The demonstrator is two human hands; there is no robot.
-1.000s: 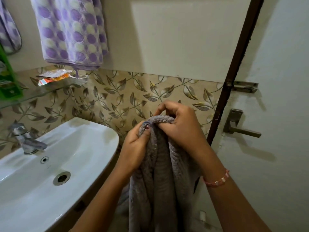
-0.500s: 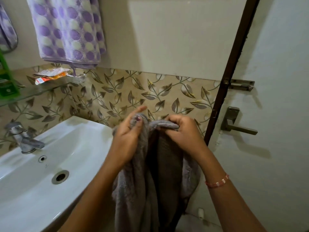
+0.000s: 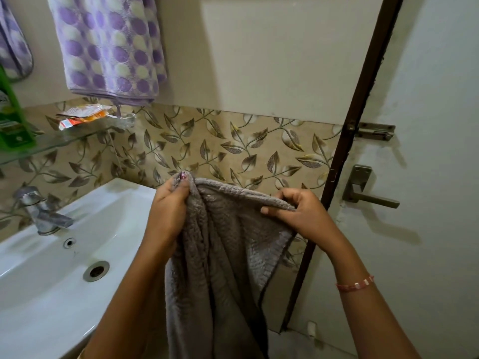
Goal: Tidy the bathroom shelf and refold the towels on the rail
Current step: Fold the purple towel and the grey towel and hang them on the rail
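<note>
My left hand (image 3: 166,211) has its fingers (image 3: 182,177) curled over one top corner of the grey towel (image 3: 215,268), thumb pressed against the cloth, holding it tight. My right hand (image 3: 303,216) pinches the same top edge farther to the right, thumb in front and the other fingers folded behind the hem. Between my two grips the edge runs nearly level, dipping a little toward the right. From there the towel hangs straight down, long axis vertical, its lower end running out of view at the bottom. The left half bunches in deep folds; the right half lies flatter and shows a ribbed weave with a dark border.

I am holding it in the air just right of the white sink (image 3: 39,294), in front of the leaf-patterned tiles (image 3: 233,146). The sink has a metal tap (image 3: 41,211) at its back left and a drain (image 3: 96,271) in the basin. Above the tap a glass shelf (image 3: 62,141) carries a green bottle (image 3: 13,120) at its left end and a flattened orange and white tube (image 3: 83,116) lying on its side near the right end. A purple spotted towel (image 3: 108,47) hangs on the wall above the shelf, its lower hem just over the tube. To my right stands a pale door (image 3: 435,177) with a dark frame, a lever handle (image 3: 368,195) and a bolt (image 3: 375,130) above it. A pink bracelet (image 3: 355,283) sits on my right wrist.
</note>
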